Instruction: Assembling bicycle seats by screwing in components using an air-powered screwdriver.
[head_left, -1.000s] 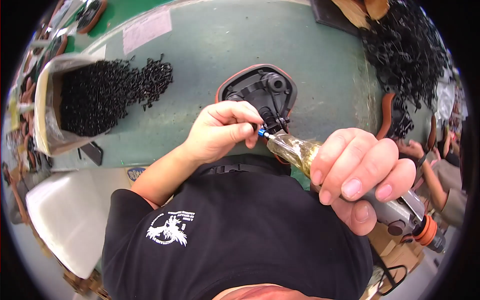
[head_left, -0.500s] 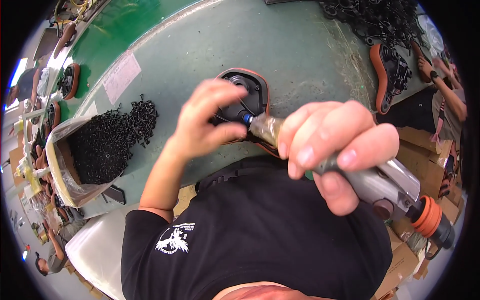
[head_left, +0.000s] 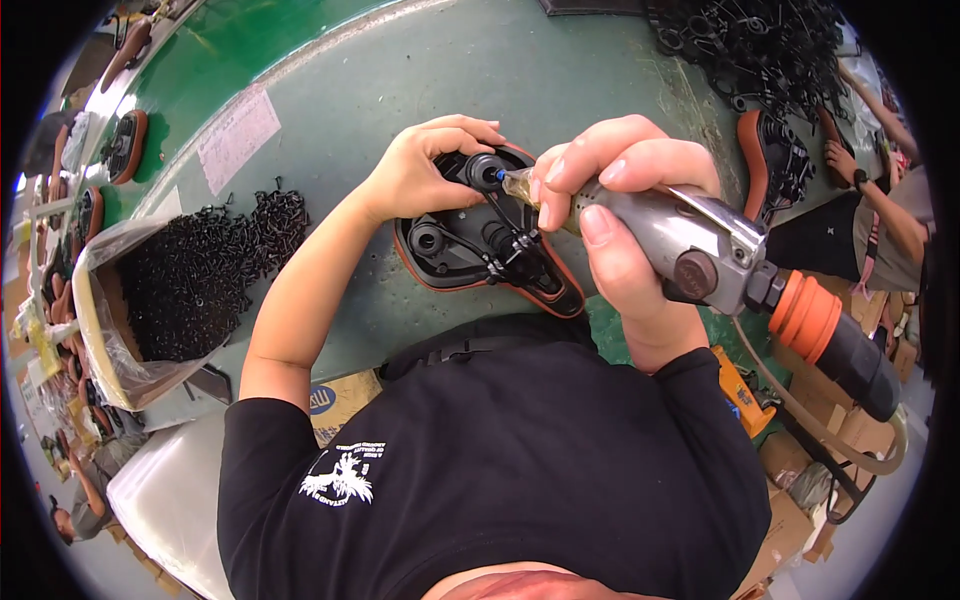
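Observation:
A bicycle saddle [head_left: 455,268] lies upside down on the bench, its black underside with springs and round mounts facing up inside a brown rim. My left hand [head_left: 430,170] grips its far end, with thumb and fingers on either side of a round black mount [head_left: 486,172]. Wrapped in my right hand [head_left: 635,190] is a silver air screwdriver [head_left: 685,240] with an orange and black hose fitting. Its blue-collared tip [head_left: 502,175] meets that mount; whether a screw sits there is too small to tell.
At the left, black screws [head_left: 190,280] fill and spill from a plastic-lined box [head_left: 100,330]. A heap of black metal parts [head_left: 745,50] sits at the far right, near another saddle [head_left: 757,165]. Beyond it a co-worker's hand [head_left: 842,160] shows. The air hose [head_left: 800,425] hangs at the right.
The screwdriver has moved away from me and slightly left, to the saddle's far mount. My left hand has closed on the saddle, which has turned and now shows more of its underside.

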